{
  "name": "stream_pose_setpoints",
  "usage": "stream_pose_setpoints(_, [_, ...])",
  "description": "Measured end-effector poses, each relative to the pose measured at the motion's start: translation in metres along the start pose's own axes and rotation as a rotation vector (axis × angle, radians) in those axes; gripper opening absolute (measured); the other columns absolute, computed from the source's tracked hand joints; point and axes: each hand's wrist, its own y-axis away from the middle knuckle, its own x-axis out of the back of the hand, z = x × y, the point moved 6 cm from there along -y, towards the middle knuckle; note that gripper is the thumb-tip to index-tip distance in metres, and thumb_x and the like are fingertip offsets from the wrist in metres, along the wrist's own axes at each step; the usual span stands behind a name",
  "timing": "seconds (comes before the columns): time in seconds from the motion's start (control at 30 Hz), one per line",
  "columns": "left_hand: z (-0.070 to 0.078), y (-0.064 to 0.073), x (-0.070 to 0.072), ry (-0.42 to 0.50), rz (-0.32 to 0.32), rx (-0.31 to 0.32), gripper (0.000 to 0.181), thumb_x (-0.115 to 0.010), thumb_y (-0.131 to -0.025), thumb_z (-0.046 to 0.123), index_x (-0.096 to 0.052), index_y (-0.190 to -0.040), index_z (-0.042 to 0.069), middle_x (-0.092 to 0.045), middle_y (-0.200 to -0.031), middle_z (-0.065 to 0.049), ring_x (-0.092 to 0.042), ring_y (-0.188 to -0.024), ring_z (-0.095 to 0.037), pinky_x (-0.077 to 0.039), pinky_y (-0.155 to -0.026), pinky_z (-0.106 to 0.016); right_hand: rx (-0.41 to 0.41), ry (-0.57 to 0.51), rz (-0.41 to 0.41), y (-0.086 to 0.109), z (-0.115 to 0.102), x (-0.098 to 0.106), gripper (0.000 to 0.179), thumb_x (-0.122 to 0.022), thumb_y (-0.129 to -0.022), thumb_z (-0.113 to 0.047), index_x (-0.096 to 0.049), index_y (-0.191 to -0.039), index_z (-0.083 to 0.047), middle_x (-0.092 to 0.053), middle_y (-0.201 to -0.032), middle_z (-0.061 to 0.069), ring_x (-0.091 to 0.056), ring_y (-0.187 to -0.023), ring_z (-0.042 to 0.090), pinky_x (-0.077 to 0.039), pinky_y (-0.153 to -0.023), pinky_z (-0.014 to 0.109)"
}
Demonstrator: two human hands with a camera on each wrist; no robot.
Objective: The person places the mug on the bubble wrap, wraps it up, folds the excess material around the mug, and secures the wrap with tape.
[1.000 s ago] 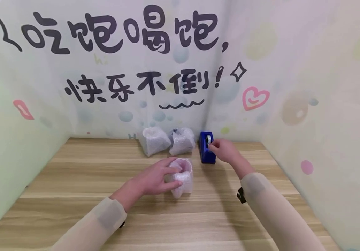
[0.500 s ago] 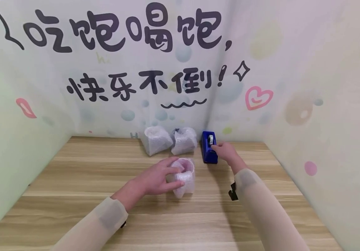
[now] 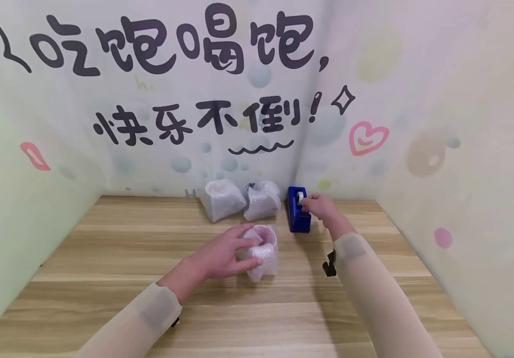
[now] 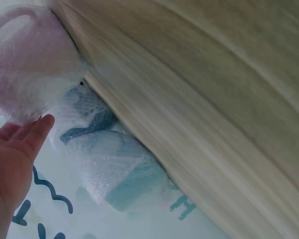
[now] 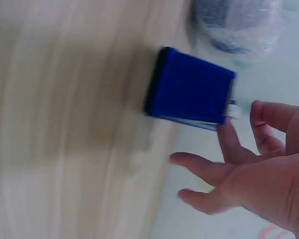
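My left hand (image 3: 223, 251) holds a bubble-wrapped cup (image 3: 265, 258) upright on the table, thumb across its near side and fingers over the rim. In the left wrist view the cup (image 4: 30, 64) shows pinkish through the wrap, its handle at the top. A blue tape dispenser (image 3: 298, 221) stands to the cup's right at the back. My right hand (image 3: 324, 209) is at the tape roll (image 3: 300, 197). In the right wrist view one finger touches the upper edge of the dispenser (image 5: 194, 92), with other fingers spread; I cannot tell whether thumb and finger pinch the tape.
Two more bubble-wrapped items stand at the back of the wooden table (image 3: 127, 248): one (image 3: 223, 201) on the left, another (image 3: 262, 201) between it and the dispenser. A printed wall (image 3: 171, 164) rises behind them, with side walls on both sides.
My right hand dipped slightly along the dispenser, then moved back up toward the tape roll. My left hand and the cup have kept their place.
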Motion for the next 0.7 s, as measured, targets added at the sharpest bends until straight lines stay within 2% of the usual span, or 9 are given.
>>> stream_pose_setpoints(0.1, [0.002, 0.0, -0.001, 0.006, 0.007, -0.001, 0.051, -0.074, -0.103, 0.043, -0.073, -0.143, 0.011, -0.047, -0.167, -0.028, -0.05, -0.152, -0.048, -0.045, -0.125, -0.062, -0.001, -0.014, -0.048, 0.007, -0.004, 0.001, 0.037, -0.05, -0.113, -0.025, -0.06, -0.133, 0.004, -0.063, -0.153, 0.028, -0.053, -0.151, 0.043, -0.044, -0.12, 0.061])
stream_pose_setpoints(0.2, [0.003, 0.0, 0.001, 0.005, 0.006, 0.002, 0.05, -0.074, -0.103, 0.043, -0.074, -0.143, 0.011, -0.047, -0.168, -0.027, -0.05, -0.152, -0.048, -0.046, -0.124, -0.062, 0.011, 0.008, -0.018, 0.018, -0.007, 0.002, 0.04, -0.052, -0.112, -0.026, -0.063, -0.134, 0.005, -0.061, -0.152, 0.026, -0.052, -0.149, 0.042, -0.044, -0.124, 0.061])
stream_pose_setpoints(0.27, [0.002, 0.001, 0.0, -0.002, 0.001, 0.007, 0.051, -0.073, -0.104, 0.044, -0.074, -0.143, 0.012, -0.047, -0.168, -0.026, -0.05, -0.152, -0.047, -0.046, -0.124, -0.062, -0.026, -0.008, 0.014, 0.024, -0.004, -0.001, 0.041, -0.053, -0.113, -0.028, -0.066, -0.136, 0.004, -0.063, -0.144, 0.022, -0.057, -0.136, 0.038, -0.047, -0.121, 0.056])
stream_pose_setpoints(0.37, [0.002, 0.002, -0.001, -0.005, 0.003, 0.007, 0.051, -0.072, -0.104, 0.045, -0.073, -0.144, 0.012, -0.047, -0.168, -0.025, -0.05, -0.152, -0.047, -0.046, -0.124, -0.062, -0.128, -0.126, 0.045, 0.033, 0.006, -0.008, 0.041, -0.054, -0.115, -0.029, -0.065, -0.142, -0.001, -0.067, -0.128, 0.014, -0.064, -0.11, 0.025, -0.056, -0.099, 0.042])
stream_pose_setpoints(0.47, [0.002, 0.002, 0.0, -0.007, 0.017, 0.001, 0.051, -0.073, -0.104, 0.045, -0.074, -0.143, 0.012, -0.048, -0.168, -0.026, -0.05, -0.152, -0.047, -0.046, -0.124, -0.062, -0.186, -0.244, 0.046, 0.037, 0.013, -0.016, 0.041, -0.053, -0.115, -0.027, -0.059, -0.148, -0.004, -0.068, -0.116, 0.011, -0.065, -0.092, 0.018, -0.052, -0.079, 0.03])
stream_pose_setpoints(0.57, [0.003, 0.003, 0.001, -0.012, 0.03, -0.008, 0.05, -0.074, -0.103, 0.044, -0.074, -0.143, 0.012, -0.049, -0.167, -0.025, -0.052, -0.152, -0.046, -0.046, -0.124, -0.061, -0.166, -0.284, 0.066, 0.041, 0.014, -0.02, 0.043, -0.052, -0.115, -0.026, -0.056, -0.152, -0.004, -0.071, -0.12, 0.013, -0.07, -0.097, 0.019, -0.055, -0.076, 0.027])
stream_pose_setpoints(0.7, [0.003, 0.003, 0.001, -0.019, 0.046, -0.021, 0.05, -0.074, -0.103, 0.044, -0.074, -0.142, 0.013, -0.05, -0.166, -0.025, -0.053, -0.15, -0.045, -0.048, -0.123, -0.061, -0.116, -0.33, 0.107, 0.047, 0.015, -0.023, 0.041, -0.052, -0.113, -0.023, -0.058, -0.147, -0.002, -0.07, -0.135, 0.02, -0.072, -0.118, 0.028, -0.06, -0.087, 0.03])
